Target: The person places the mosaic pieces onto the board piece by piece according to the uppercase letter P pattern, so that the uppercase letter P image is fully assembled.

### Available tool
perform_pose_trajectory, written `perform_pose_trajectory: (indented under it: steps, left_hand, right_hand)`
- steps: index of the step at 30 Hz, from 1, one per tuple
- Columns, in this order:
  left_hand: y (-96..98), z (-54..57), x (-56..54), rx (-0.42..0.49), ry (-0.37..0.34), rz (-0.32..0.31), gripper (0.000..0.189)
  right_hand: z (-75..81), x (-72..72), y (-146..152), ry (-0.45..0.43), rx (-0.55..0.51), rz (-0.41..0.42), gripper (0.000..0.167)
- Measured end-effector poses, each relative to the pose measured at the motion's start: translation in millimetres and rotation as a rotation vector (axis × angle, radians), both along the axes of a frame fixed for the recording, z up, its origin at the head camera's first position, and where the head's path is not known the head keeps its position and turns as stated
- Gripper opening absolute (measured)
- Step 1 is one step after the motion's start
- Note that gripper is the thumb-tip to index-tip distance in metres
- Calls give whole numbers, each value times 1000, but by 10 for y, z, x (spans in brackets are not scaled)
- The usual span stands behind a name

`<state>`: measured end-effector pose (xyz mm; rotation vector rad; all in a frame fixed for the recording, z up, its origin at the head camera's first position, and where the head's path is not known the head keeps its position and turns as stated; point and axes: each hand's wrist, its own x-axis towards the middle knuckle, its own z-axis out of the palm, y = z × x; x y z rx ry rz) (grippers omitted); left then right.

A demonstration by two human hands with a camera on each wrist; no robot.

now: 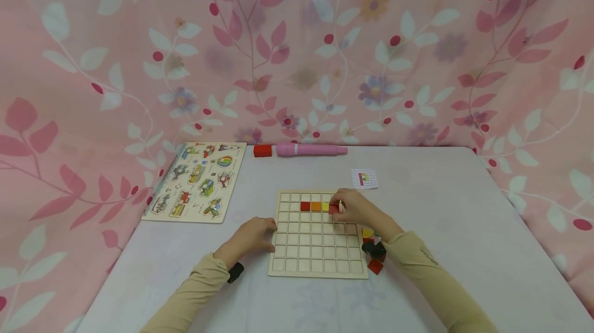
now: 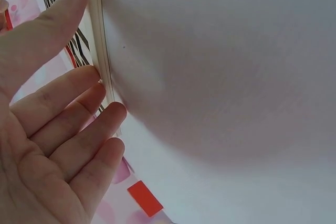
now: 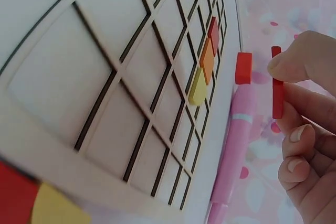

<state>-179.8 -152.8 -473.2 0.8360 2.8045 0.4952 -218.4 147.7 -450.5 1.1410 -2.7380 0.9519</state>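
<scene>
A wooden grid board [image 1: 311,250] lies flat on the table, with a red tile [image 1: 304,206], an orange tile [image 1: 316,206] and a yellow tile [image 1: 326,206] side by side in one row near its far edge. My right hand [image 1: 355,208] pinches another red tile [image 3: 277,85] between thumb and fingers, held over the board just right of the yellow one. At the board's left edge, my left hand [image 1: 250,236] rests its fingertips and thumb against the rim, fingers mostly straight. The left wrist view shows that touch on the board's side [image 2: 100,35].
Loose tiles [image 1: 375,266] lie by the board's right side, partly behind the right wrist. A small pattern card [image 1: 364,179] lies beyond the board. Along the back are a red block [image 1: 262,151] and a pink pen-like stick [image 1: 311,149]. A vehicle picture puzzle [image 1: 197,181] lies at left.
</scene>
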Motion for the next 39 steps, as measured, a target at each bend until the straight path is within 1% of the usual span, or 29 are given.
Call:
perform_pose_trajectory:
  steps: [3, 8, 10, 14, 18, 23, 26, 32, 35, 39]
  left_hand:
    - [10, 5, -5, -22, 15, 4, 50]
    - [15, 11, -20, -46, 29, -5, 49]
    - [14, 32, -26, -44, 26, -9, 48]
    - [22, 76, -31, -36, 6, 8, 47]
    - [29, 59, -11, -30, -2, 12, 48]
    - [27, 35, -14, -27, 8, 7, 48]
    - [24, 33, -21, -29, 18, 0, 48]
    - [14, 11, -20, -31, 37, -12, 48]
    - [7, 0, -13, -30, 33, -5, 48]
    - [3, 2, -1, -14, 24, 8, 48]
  right_hand:
    - [-1, -17, -76, -5, 3, -14, 20]
    - [-27, -35, -225, 9, -8, -10, 21]
    - [-43, -43, -288, 12, -14, -5, 22]
    - [-61, -63, -418, -6, -24, 2, 24]
    - [-127, -92, -522, -44, -20, 5, 26]
    - [-206, -146, -628, -72, 19, 10, 26]
    - [-232, -170, -672, -81, 43, 16, 23]
    - [-255, -170, -718, -91, 98, 21, 19]
    - [-268, -168, -722, -92, 127, 17, 18]
    - [-274, -166, -724, -91, 134, 20, 16]
